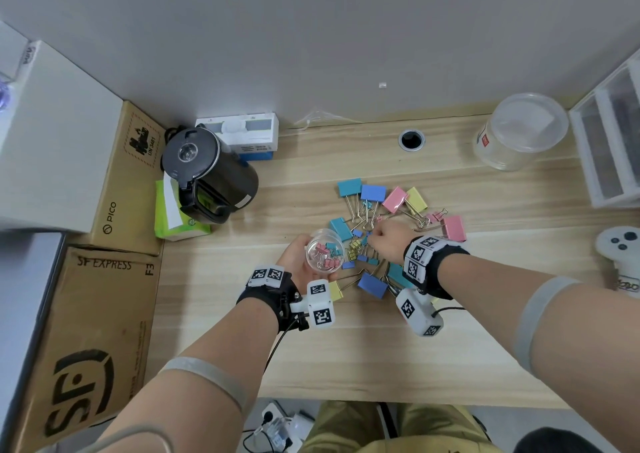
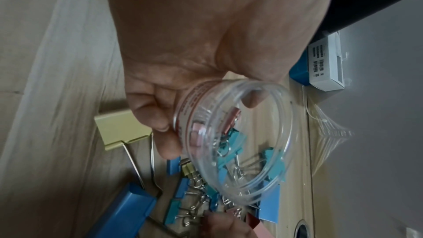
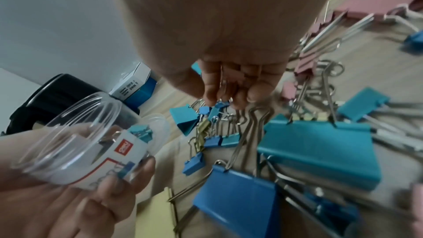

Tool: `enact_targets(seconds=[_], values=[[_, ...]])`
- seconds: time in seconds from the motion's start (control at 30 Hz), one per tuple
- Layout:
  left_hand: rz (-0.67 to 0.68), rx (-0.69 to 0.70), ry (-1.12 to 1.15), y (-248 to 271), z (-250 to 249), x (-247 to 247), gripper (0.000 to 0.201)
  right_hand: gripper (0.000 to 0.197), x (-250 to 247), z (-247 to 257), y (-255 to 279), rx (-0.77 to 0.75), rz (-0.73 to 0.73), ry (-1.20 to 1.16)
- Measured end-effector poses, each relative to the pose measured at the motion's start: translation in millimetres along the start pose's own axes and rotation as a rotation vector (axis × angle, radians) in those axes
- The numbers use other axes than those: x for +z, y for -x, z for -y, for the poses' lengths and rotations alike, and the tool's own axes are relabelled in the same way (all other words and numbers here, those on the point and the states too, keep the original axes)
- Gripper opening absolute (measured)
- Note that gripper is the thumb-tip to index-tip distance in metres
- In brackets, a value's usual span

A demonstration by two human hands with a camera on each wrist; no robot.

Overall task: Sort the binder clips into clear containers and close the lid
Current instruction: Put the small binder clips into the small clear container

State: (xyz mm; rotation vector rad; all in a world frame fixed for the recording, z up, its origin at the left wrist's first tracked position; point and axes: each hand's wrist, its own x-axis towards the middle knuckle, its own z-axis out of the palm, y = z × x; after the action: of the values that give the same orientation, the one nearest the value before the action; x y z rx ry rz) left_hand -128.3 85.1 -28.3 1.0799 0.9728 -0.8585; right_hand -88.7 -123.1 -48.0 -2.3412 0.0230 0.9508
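My left hand [image 1: 296, 258] grips a small clear container [image 1: 323, 250] tilted toward the right, its mouth open. Several small pink and teal clips [image 2: 231, 151] lie inside it. Just right of it, my right hand [image 1: 383, 238] hovers low over the clip pile [image 1: 372, 210]. Its fingers [image 3: 211, 89] curl and pinch the wire handles of a small blue binder clip [image 3: 204, 110], which hangs below them. Small blue, teal and yellow clips [image 3: 214, 140] lie under the hand. Large blue [image 3: 238, 196] and teal [image 3: 320, 148] clips lie nearer my wrist.
A big clear lidded tub [image 1: 519, 130] stands at the back right beside a white drawer unit [image 1: 611, 134]. A black kettle [image 1: 207, 172] and cardboard boxes [image 1: 114, 182] line the left. A white controller [image 1: 620, 245] lies at the right edge.
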Motion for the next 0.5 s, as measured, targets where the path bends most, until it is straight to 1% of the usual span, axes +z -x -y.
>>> enact_targets(seconds=[0.07, 0.1, 0.13, 0.23, 0.33, 0.5], values=[[0.007, 0.002, 0.005, -0.8, 0.7, -3.2, 0.048, 0.005, 5.9, 1.7, -0.2, -0.01, 0.043, -0.01], [0.013, 0.002, 0.004, -1.4, 0.7, -5.2, 0.047, 0.009, 8.3, 1.7, -1.0, -0.025, 0.047, 0.019], [0.021, -0.001, 0.002, -1.7, 0.4, -6.8, 0.047, 0.017, 10.1, 1.0, -2.2, -0.043, 0.042, 0.065], [0.042, -0.001, 0.004, -1.7, -0.9, -8.9, 0.048, 0.04, 14.5, 1.4, -5.5, -0.086, -0.039, 0.21], [0.075, 0.0, 0.013, -2.5, -1.2, -9.3, 0.05, 0.058, 21.2, 2.7, -9.1, -0.081, -0.07, 0.26], [0.098, -0.023, 0.014, -4.6, -0.9, -8.4, 0.052, 0.073, 28.9, 6.4, -11.0, -0.109, -0.093, 0.335]])
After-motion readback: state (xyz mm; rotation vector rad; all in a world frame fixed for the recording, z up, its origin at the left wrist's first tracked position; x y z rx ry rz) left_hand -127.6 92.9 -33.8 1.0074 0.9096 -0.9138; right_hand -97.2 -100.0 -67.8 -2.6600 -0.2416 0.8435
